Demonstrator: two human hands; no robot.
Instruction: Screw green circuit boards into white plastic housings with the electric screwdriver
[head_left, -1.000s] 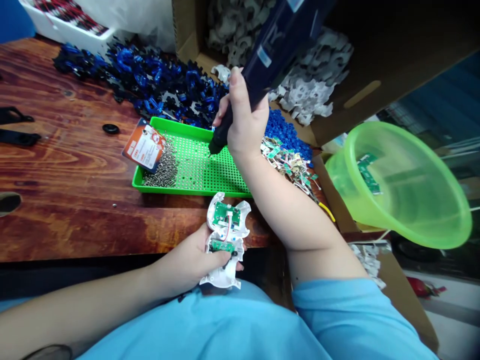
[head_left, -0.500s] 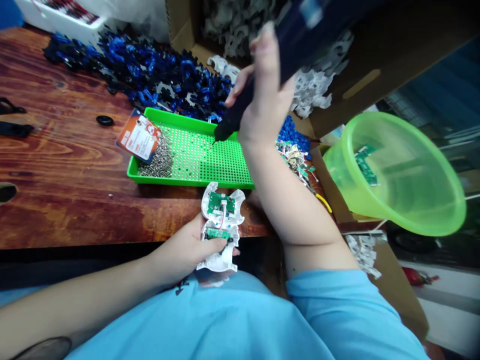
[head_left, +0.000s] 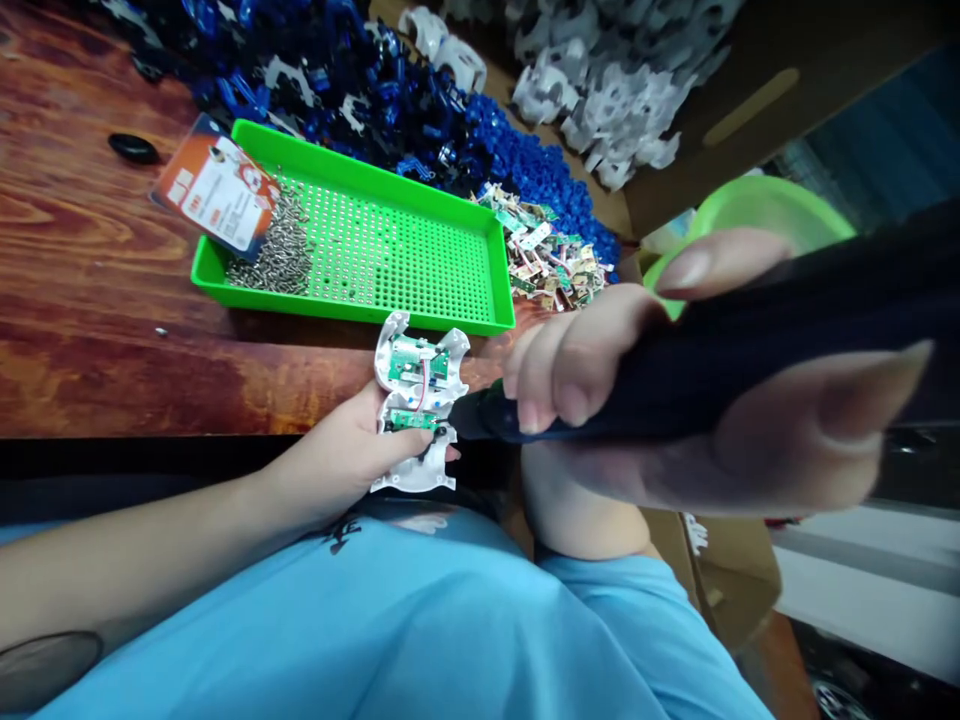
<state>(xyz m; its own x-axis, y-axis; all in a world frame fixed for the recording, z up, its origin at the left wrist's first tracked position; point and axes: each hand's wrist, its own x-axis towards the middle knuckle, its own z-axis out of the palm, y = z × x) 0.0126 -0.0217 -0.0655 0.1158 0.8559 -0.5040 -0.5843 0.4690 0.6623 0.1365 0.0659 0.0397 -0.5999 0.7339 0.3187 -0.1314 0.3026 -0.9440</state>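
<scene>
- The wooden table (head_left: pixel 97 330) fills the left of the view, its near edge just above the person's lap.
- A cardboard box (head_left: pixel 675 90) of white plastic parts stands at the far right, with a heap of blue parts (head_left: pixel 322 70) to its left.
- The green tray (head_left: pixel 457 322) lies on the table, with a pile of screws (head_left: pixel 277 255) in its left end under an orange card (head_left: pixel 217 195).
- The right hand (head_left: pixel 675 400) is clenched around a dark electric screwdriver (head_left: pixel 750 350), whose tip meets the shell.
- The left hand (head_left: pixel 345 455) grasps a white plastic shell (head_left: pixel 416 400) at the table's edge, green circuit boards facing up.
- Small circuit boards (head_left: pixel 544 250) lie heaped right of the tray.
</scene>
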